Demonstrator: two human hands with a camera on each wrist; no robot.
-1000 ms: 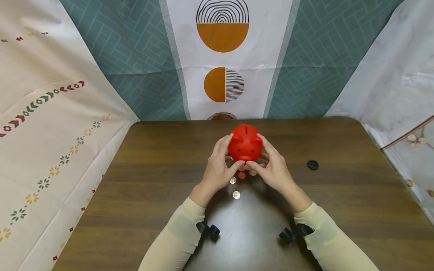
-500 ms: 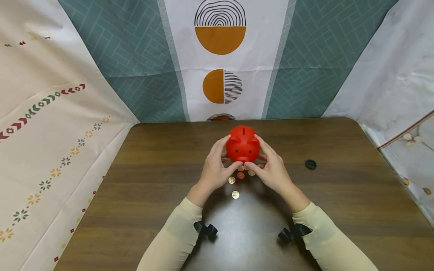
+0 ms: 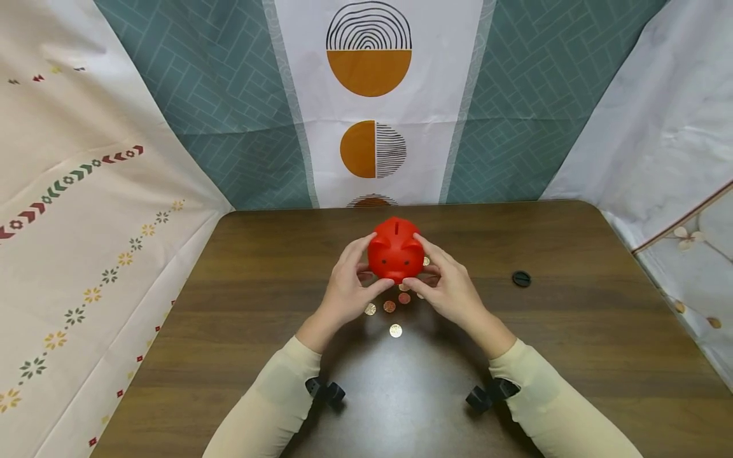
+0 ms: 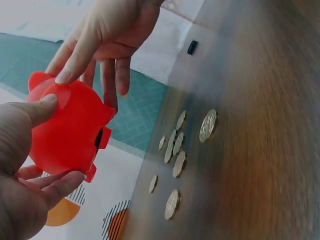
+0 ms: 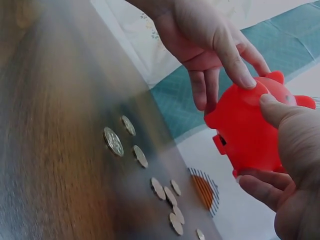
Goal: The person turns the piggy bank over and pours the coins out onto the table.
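Between both hands a red piggy bank is held up over the table, its face and the slot on its back showing in the head view. My left hand grips one side, thumb near the snout and fingers along the flank. The right hand mirrors it on the other side. Both wrist views show the underside, with a dark hole between the short feet. Below lie several gold and copper-coloured coins, some overlapping; one coin shows beside the right fingers.
A round black plug lies on the wooden table to the right of the hands. Patterned cloths hang behind the table's far edge and along both sides. Each wrist carries a black strapped mount.
Both hands have shifted left with the piggy bank. More coins now show on the table: an extra copper-coloured one in front of it and a gold one by the right fingers.
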